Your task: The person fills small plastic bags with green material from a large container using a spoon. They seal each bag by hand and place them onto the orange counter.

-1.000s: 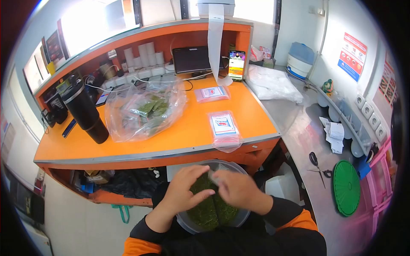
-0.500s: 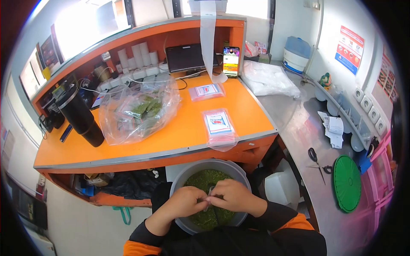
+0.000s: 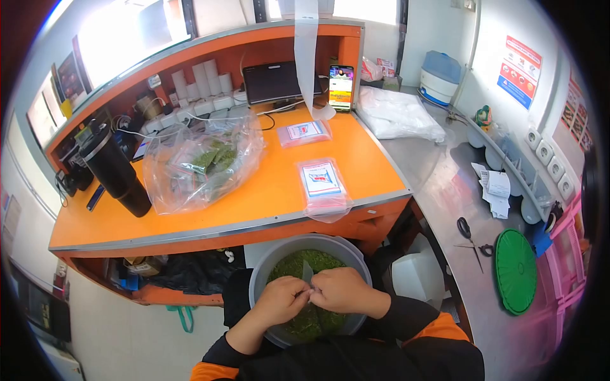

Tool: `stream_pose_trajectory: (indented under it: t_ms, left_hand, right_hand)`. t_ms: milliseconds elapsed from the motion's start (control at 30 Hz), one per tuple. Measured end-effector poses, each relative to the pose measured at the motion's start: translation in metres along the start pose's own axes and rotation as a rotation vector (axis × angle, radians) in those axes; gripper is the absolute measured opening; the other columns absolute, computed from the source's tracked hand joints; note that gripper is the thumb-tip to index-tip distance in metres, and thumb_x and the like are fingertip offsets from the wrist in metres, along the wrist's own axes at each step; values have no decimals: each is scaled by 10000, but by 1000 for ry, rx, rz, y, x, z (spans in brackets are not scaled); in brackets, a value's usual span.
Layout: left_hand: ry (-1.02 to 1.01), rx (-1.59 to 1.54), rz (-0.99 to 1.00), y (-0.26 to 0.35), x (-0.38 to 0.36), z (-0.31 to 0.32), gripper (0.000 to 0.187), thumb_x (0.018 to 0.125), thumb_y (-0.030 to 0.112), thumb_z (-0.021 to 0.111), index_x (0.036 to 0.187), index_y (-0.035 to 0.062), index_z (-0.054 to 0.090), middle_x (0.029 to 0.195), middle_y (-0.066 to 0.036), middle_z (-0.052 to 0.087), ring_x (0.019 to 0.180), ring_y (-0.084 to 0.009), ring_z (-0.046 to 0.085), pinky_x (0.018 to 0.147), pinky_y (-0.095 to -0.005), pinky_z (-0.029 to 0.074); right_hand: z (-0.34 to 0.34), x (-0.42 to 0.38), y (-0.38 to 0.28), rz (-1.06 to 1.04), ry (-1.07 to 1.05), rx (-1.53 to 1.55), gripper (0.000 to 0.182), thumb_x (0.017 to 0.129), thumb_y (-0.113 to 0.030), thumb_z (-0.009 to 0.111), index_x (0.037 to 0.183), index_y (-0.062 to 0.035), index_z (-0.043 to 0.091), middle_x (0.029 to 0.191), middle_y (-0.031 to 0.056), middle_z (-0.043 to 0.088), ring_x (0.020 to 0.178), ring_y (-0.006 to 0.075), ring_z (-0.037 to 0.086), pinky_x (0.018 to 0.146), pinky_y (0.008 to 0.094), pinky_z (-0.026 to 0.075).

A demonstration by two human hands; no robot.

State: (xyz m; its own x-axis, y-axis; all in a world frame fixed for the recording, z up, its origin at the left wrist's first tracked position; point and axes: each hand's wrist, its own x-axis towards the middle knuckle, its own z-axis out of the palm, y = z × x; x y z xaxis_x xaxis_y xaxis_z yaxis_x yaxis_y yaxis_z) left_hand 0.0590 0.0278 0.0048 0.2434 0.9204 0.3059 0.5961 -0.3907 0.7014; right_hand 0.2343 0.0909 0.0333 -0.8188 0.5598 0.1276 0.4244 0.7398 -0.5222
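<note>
Over a grey tub (image 3: 258,279) of chopped green leaves (image 3: 295,327), both hands meet with fingertips pinched together. My left hand (image 3: 283,299) grips one side of a small clear plastic bag (image 3: 307,272). On the other side, my right hand (image 3: 343,291) pinches the same bag. Part of it sticks up beyond the fingers; the rest is hidden by the hands. A handle-like dark strip lies in the leaves below, mostly covered.
On the orange desk (image 3: 254,222) are a large clear bag (image 3: 203,168) with green-filled packets, packs of plastic bags (image 3: 323,185), and a black tumbler (image 3: 117,171). Scissors (image 3: 473,238) and a green lid (image 3: 515,272) lie on the metal counter at right.
The small bag now shows upright above my fingertips, where before it was mostly hidden. Both hands stay close together over the tub, and the view has shifted slightly.
</note>
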Motion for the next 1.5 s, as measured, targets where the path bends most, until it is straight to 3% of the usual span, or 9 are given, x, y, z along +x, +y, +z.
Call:
stream_pose_trajectory:
  t_ms: [400, 667, 767, 867, 967, 1100, 1167, 1300, 1500]
  left_hand:
    - [224, 235, -209, 16, 9, -14, 122, 720, 145, 658, 674, 46, 603, 703, -108, 629, 727, -306, 614, 663, -375, 487]
    - [54, -22, -204, -1, 4, -12, 88, 700, 96, 649, 691, 14, 620, 814, -121, 663, 740, -235, 630, 642, -313, 484]
    - [1, -179, -321, -5, 6, -17, 176, 725, 115, 656, 864, 9, 645, 940, -143, 650, 854, -233, 625, 732, -327, 485]
    - [3, -1094, -189, 1, 7, -15, 415, 711, 183, 709, 1062, -4, 592, 1050, -165, 616, 940, -252, 604, 830, -343, 462]
    - [-425, -329, 32, -12, 5, -28, 654, 665, 269, 768, 1193, -16, 509, 1105, -180, 589, 997, -266, 580, 890, -339, 436]
    - [-614, -192, -173, -1, 10, -38, 553, 604, 217, 759, 1084, 8, 581, 1002, -133, 630, 928, -262, 602, 807, -339, 472]
    - [-462, -243, -88, -9, -2, -32, 503, 596, 184, 739, 1047, 15, 595, 916, -96, 630, 859, -203, 603, 757, -311, 477]
    - [-167, -488, -148, -20, -22, -45, 523, 638, 180, 728, 1116, 32, 577, 869, -63, 571, 799, -156, 566, 713, -284, 466]
    - [337, -1171, -92, -29, -41, -47, 874, 768, 544, 614, 1337, -64, 349, 1020, -83, 535, 938, -198, 554, 913, -406, 437]
  right_hand:
    - [5, 11, 3, -180, 339, -166, 155, 705, -145, 599, 832, -76, 542, 773, 71, 574, 638, 267, 592, 549, 377, 477]
    - [6, 1, 11, -326, 22, -268, 189, 717, -115, 589, 892, -83, 525, 762, 62, 558, 634, 259, 600, 547, 380, 488]
    - [5, -3, 4, -289, -163, -243, 125, 756, -133, 577, 862, -81, 535, 771, 65, 570, 636, 267, 609, 538, 389, 491]
    - [-5, -5, -8, -308, -176, -47, 101, 798, -174, 558, 850, -88, 549, 791, 66, 586, 641, 287, 614, 527, 398, 491]
    - [-4, -4, -13, -321, -147, 80, 135, 819, -204, 542, 905, -102, 568, 825, 85, 602, 633, 312, 608, 543, 410, 493]
    - [6, 1, -28, -61, -442, 52, 204, 852, -199, 495, 1030, -137, 575, 917, 115, 616, 694, 324, 615, 582, 415, 500]
    - [3, 10, -34, 143, -649, 117, 248, 870, -193, 465, 1094, -149, 564, 969, 124, 619, 727, 328, 618, 604, 413, 504]
    - [-1, 5, -24, -342, 210, 316, 150, 813, -128, 598, 954, -90, 632, 958, 113, 622, 740, 305, 626, 605, 378, 505]
    - [53, 19, 8, 91, -322, -27, 230, 798, -272, 631, 839, -47, 604, 806, 135, 608, 699, 315, 598, 624, 409, 484]
